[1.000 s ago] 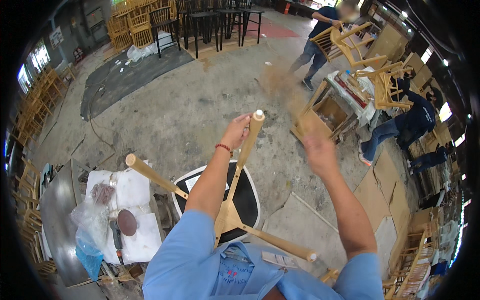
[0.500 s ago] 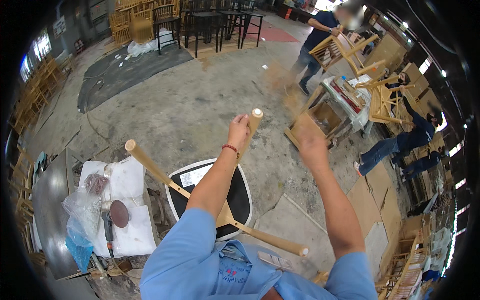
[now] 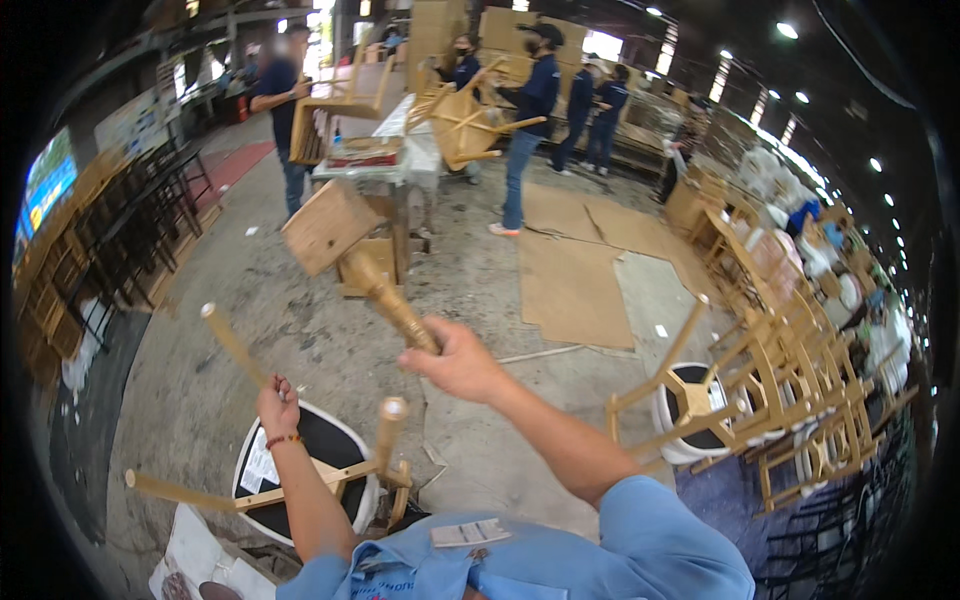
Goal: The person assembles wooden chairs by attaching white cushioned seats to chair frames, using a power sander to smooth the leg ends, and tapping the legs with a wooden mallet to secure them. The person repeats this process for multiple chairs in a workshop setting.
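Observation:
A wooden chair stands upside down in front of me at the lower left, its black seat underside [image 3: 275, 518] edged in white and its legs pointing up. My left hand [image 3: 278, 410], with a red bead bracelet on the wrist, is closed around one chair leg [image 3: 236, 345] below its tip. Another leg [image 3: 391, 430] rises to the right of that hand. My right hand [image 3: 458, 362] grips the turned handle of a wooden mallet [image 3: 330, 228]. The mallet's block head is raised, apart from the chair, pointing up and to the left.
Several upturned chairs [image 3: 690, 410] crowd the right side. Ahead, a worktable [image 3: 372, 172] holds tools, with co-workers handling chairs around it. Cardboard sheets [image 3: 575, 290] lie on the floor. White padding [image 3: 195, 555] and a round brown disc [image 3: 218, 591] show at lower left.
The view has swung right, bringing the stacked chairs into sight. My right hand, blurred before, now shows the mallet raised. My left hand sits farther below the leg's tip than before.

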A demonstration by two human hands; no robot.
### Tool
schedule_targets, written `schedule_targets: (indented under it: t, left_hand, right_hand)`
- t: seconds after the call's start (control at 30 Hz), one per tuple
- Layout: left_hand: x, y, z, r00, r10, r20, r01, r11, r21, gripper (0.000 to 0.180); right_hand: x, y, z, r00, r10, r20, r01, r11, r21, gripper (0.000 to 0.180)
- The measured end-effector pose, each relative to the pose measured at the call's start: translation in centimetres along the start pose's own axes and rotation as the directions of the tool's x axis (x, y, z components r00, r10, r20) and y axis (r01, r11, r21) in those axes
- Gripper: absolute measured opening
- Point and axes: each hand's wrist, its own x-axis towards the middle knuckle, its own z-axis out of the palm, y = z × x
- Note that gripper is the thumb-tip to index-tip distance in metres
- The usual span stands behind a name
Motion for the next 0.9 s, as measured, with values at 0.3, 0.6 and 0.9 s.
schedule_targets:
  t: [0.3, 0.6, 0.9]
  left_hand:
    - [-29.9, -2.6, 11.7, 0.825, -0.156, 0.544, -0.282, 0.720, 0.635, 0.035]
    - [-37.0, 3.0, 7.8, 0.880, -0.209, 0.426, -0.065, 0.836, 0.545, 0.041]
    - [-34.3, 13.0, -3.5, 0.630, 0.456, 0.629, -0.767, 0.494, 0.410, 0.028]
  right_hand:
    - [-10.5, 1.3, -0.5, 0.989, -0.112, -0.101, 0.134, 0.956, 0.261, 0.036]
    - [-14.7, -6.5, 4.5, 0.975, -0.066, 0.210, -0.021, 0.921, 0.388, 0.028]
    - [-10.9, -12.5, 20.4, 0.976, -0.082, 0.201, -0.061, 0.787, 0.614, 0.028]
